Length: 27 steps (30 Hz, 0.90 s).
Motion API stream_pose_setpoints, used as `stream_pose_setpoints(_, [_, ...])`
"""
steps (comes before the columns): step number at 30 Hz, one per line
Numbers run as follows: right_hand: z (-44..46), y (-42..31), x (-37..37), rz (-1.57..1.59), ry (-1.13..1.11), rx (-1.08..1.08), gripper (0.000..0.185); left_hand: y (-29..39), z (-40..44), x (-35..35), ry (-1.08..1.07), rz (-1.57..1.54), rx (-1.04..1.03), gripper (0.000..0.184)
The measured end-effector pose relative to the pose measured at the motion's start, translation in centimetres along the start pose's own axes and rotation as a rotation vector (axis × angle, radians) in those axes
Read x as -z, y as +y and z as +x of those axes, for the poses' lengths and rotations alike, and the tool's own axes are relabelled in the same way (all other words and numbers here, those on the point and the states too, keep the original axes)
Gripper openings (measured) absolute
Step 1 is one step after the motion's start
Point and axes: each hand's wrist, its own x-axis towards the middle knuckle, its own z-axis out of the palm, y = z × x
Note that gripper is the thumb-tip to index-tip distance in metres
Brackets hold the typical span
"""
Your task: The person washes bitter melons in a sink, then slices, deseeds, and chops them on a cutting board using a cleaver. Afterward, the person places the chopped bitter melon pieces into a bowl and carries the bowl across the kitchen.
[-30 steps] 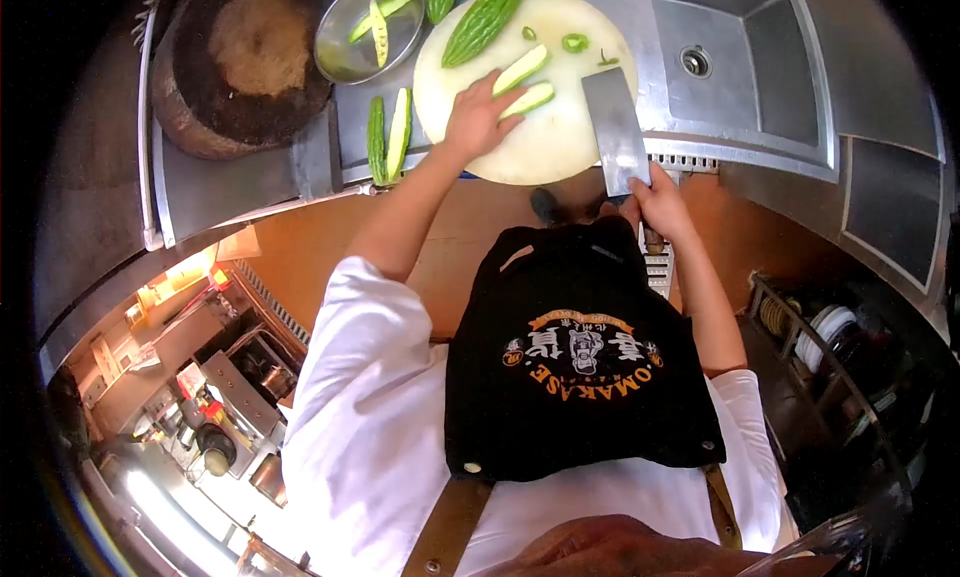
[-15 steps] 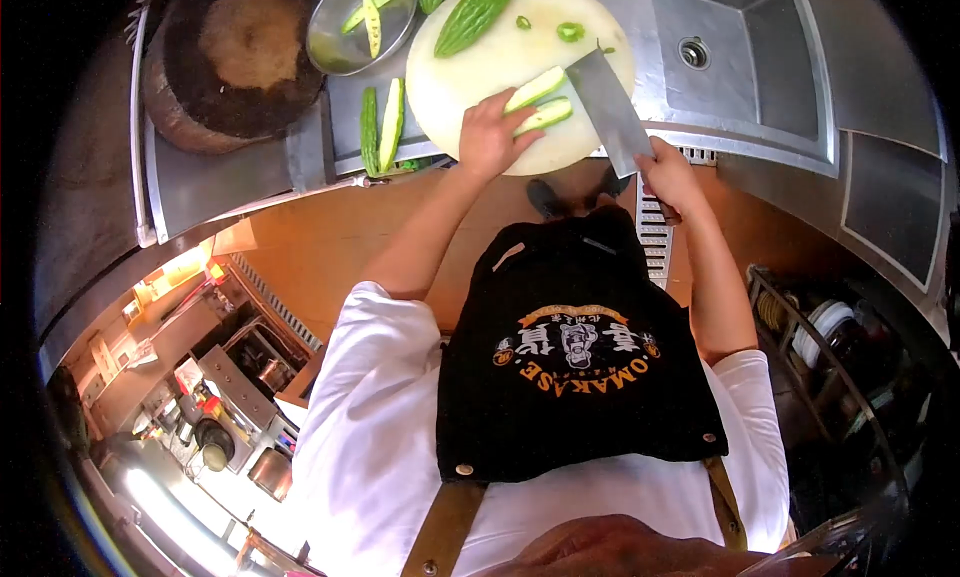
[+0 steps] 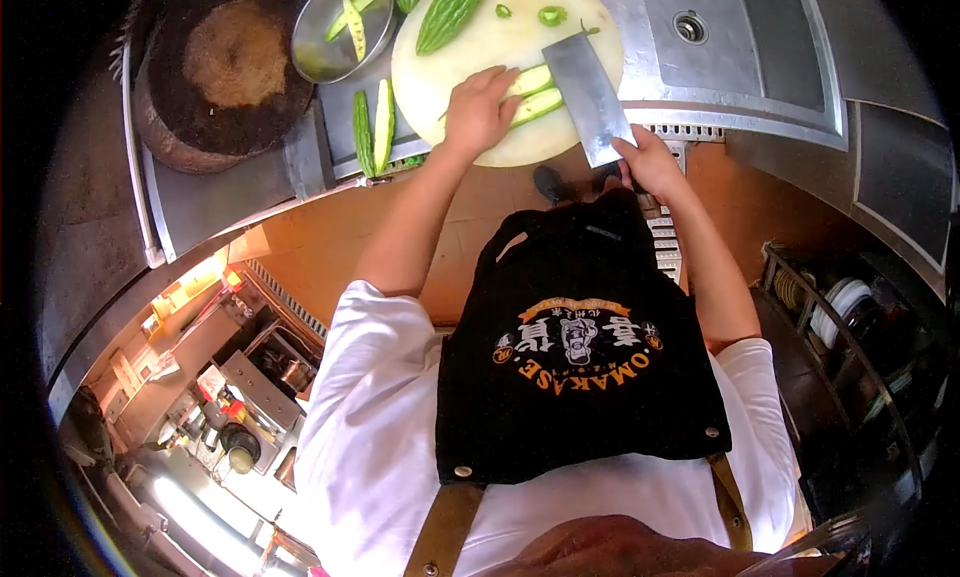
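Note:
My left hand [image 3: 480,114] presses down on two pale green cut lengths of bitter melon [image 3: 540,105] lying side by side on a round white cutting board [image 3: 530,42]. My right hand [image 3: 650,162] grips the handle of a broad cleaver [image 3: 590,97]. Its blade crosses the right ends of the lengths; whether it touches them I cannot tell. Farther back on the board rests a whole bumpy bitter melon [image 3: 452,12], with small green end pieces [image 3: 551,16] to its right.
A metal bowl [image 3: 337,69] holding cut strips stands left of the board. Long bitter melon pieces [image 3: 384,127] lie below it on the metal counter. At far left is a thick round wooden block [image 3: 240,62]; at right, a steel sink [image 3: 720,67].
My left hand has slid left along the melon lengths, showing more of them. The cleaver has shifted left, and its blade face shows more broadly. The whole view has shifted slightly.

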Motion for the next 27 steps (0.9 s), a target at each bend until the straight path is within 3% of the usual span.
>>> stream_pose_setpoints(1, [0.0, 0.2, -0.2, 0.007, 0.003, 0.026, 0.019, 0.7, -0.5, -0.5, 0.09, 0.061, -0.027, 0.045])
stream_pose_setpoints(2, [0.0, 0.3, -0.3, 0.016, 0.008, 0.018, 0.019, 1.4, -0.9, -1.0, -0.025, 0.133, 0.066, 0.053])
stream_pose_setpoints(18, [0.3, 0.6, -0.1, 0.076, -0.047, 0.0, 0.021, 1.8, -1.4, -2.6, -0.011, 0.224, 0.036, 0.047])
stream_pose_setpoints(27, [2.5, -1.8, -1.7, -0.051, -0.043, 0.002, 0.025, 1.7, -1.5, -2.7, -0.052, 0.23, 0.021, 0.05])
